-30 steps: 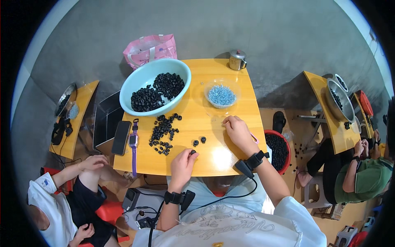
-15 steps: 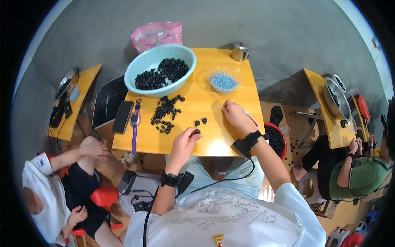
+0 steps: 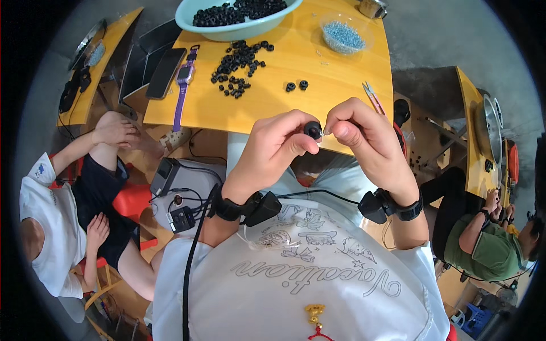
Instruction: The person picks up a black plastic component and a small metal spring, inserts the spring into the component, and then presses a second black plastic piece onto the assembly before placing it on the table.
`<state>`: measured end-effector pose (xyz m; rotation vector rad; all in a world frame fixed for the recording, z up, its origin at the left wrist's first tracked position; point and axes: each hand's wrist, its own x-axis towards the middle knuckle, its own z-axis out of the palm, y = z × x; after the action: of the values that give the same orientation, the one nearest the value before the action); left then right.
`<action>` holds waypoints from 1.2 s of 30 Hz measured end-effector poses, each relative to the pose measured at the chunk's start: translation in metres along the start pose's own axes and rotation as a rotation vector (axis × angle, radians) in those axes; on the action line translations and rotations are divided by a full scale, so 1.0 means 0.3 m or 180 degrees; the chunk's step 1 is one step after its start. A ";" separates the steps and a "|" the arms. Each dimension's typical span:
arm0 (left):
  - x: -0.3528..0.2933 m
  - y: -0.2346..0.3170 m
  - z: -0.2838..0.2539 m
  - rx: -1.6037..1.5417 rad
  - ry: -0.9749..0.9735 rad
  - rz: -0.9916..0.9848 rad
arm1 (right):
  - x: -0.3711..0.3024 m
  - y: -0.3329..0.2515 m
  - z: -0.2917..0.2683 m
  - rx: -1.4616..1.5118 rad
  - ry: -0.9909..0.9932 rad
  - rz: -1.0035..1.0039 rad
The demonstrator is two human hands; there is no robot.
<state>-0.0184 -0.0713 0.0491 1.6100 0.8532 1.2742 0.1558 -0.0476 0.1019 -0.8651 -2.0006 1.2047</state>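
Note:
Near the table's front edge, my left hand [image 3: 276, 149] pinches a small round black part [image 3: 312, 130] between thumb and fingers. Close against it, the thumb and forefinger of my right hand [image 3: 367, 136] are pinched on a small shiny piece [image 3: 326, 132], too small to name. It meets the side of the black part facing that hand; whether it sits inside, I cannot tell. Two more black parts [image 3: 297, 86] stand on the table beyond my hands. To their left lies a loose pile of small black parts [image 3: 239, 63].
A pale green basin [image 3: 239, 29] of black parts and a clear bowl [image 3: 345, 38] of small silvery-blue pieces stand farther back. Pink-handled snips [image 3: 372, 98] lie at right. A phone [image 3: 166, 74] and purple watch [image 3: 182, 85] lie left. People sit on both sides.
My right hand has left the tabletop and come to my left hand, now pinching a small shiny piece. My left hand has moved closer to me with the black part. The view has tilted down.

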 end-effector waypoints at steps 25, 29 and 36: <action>0.000 -0.121 0.032 -0.1258 0.0431 -0.0585 | 0.073 0.069 0.080 -0.0252 0.0431 0.0302; -0.014 -0.119 0.019 -0.1013 0.0499 -0.0573 | 0.069 0.052 0.077 -0.0726 0.0415 0.0409; -0.012 -0.121 0.005 -0.0815 0.0477 -0.0431 | 0.057 0.065 0.069 -0.1342 0.0546 -0.0498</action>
<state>-0.0173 -0.0614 0.0139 1.2481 0.8378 1.3597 0.1337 -0.0368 0.0796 -0.9528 -2.1663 0.6071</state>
